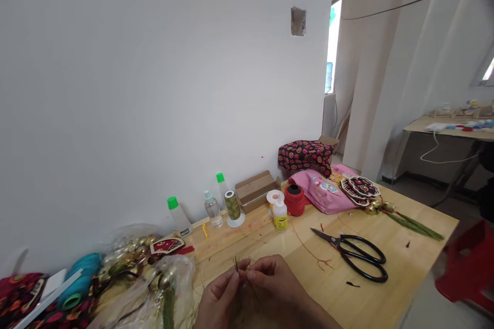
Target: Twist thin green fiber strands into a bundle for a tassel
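Low in the head view, my left hand (219,294) pinches a small bundle of olive-green thread (236,263), its cut ends sticking up above the fingertips. My right hand (273,273) meets it from the right, thumb and forefinger closed on a fine strand; most of that strand is hidden by the fingers. Beyond the hands stand a spool of olive thread (232,205) and a white glue bottle with a yellow label (280,217). To the right lie black-handled scissors (357,252), slightly spread, with their blades pointing left.
Green-capped bottles (178,216), a cardboard box (258,193) and a red thread spool (295,200) line the wall. Plastic bags with gold bells (135,252) and a teal thread cone (79,280) crowd the left. A green tassel (417,224) lies near the right edge, above a red stool (466,267).
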`<state>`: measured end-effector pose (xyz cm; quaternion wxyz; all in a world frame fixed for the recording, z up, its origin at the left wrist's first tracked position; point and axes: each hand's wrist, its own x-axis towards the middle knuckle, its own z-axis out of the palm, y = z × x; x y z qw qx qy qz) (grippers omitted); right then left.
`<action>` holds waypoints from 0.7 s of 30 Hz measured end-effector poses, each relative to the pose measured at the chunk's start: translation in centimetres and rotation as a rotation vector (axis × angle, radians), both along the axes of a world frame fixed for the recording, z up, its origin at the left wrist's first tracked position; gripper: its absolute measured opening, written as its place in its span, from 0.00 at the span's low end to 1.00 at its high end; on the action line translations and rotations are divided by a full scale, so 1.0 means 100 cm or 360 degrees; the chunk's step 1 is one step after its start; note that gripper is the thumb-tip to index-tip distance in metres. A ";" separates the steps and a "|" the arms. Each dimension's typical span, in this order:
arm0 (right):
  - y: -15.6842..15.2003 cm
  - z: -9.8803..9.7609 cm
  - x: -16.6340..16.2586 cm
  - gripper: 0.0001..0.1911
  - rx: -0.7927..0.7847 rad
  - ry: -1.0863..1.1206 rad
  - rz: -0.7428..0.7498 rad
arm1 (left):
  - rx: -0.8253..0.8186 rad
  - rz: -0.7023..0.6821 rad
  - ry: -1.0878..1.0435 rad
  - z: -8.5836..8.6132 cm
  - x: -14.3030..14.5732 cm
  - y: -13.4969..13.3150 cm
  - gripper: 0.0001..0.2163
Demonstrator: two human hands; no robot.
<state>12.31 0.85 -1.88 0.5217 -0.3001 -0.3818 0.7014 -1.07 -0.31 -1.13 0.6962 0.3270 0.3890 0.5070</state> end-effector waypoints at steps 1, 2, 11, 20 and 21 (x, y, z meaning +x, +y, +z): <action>0.000 -0.002 0.000 0.14 -0.0002 0.0011 -0.0011 | 0.0014 -0.0006 0.0007 0.001 0.001 0.000 0.11; 0.001 -0.003 0.000 0.13 0.0009 0.0021 -0.0011 | 0.0025 -0.0009 0.0021 0.002 0.001 -0.001 0.11; 0.002 -0.010 -0.004 0.14 0.0085 0.0000 0.0002 | 0.0078 -0.0131 0.0042 0.005 0.001 -0.003 0.10; 0.000 -0.010 0.000 0.12 0.0103 -0.0397 0.0077 | -0.0029 -0.0054 0.0090 0.001 0.000 0.000 0.09; -0.001 -0.011 0.000 0.11 0.0118 -0.0431 0.0096 | -0.0047 -0.0041 0.0082 0.002 0.000 -0.001 0.09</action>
